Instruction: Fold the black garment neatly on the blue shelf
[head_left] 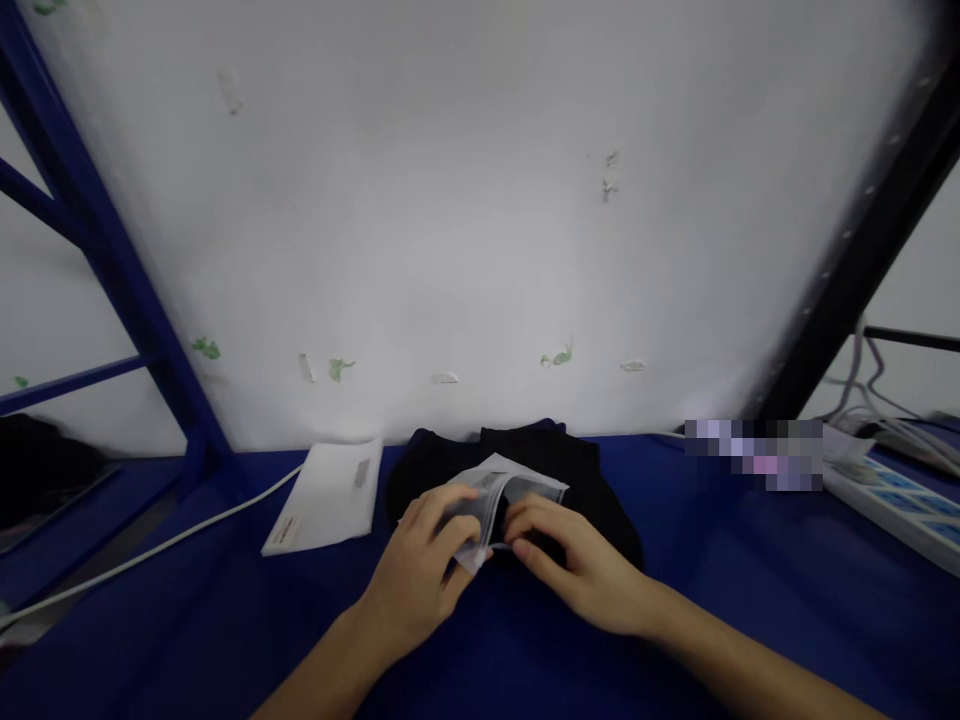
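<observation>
I hold a small clear plastic bag [499,495] with both my hands, low over the middle of the blue surface [720,600], near its back edge where the white wall panel [465,220] begins. My left hand [420,565] is closed around the left end of the bag, thumb on top and fingers [442,500] curled over it, so the bag does not slip. My right hand [574,565] pinches the lower edge of the bag between the thumb and the first fingers; I think this is the mouth of the bag, but the picture is too blurred to be sure. Something dark and grey shows through the plastic, so the bag seems to have something in it; what it is I cannot tell.

Directly under and behind the bag lies a folded black cloth garment [577,470], flat on the surface. The bag is lifted a little above it.

To the left of the garment lies a flat white paper envelope [326,497] with a small printed label, and a white cable [150,550] runs from under it toward the left edge. At the far right edge is a white power strip [900,500] with cables beside a black metal post [862,250]. A blue metal frame [112,250] stands at the left.
</observation>
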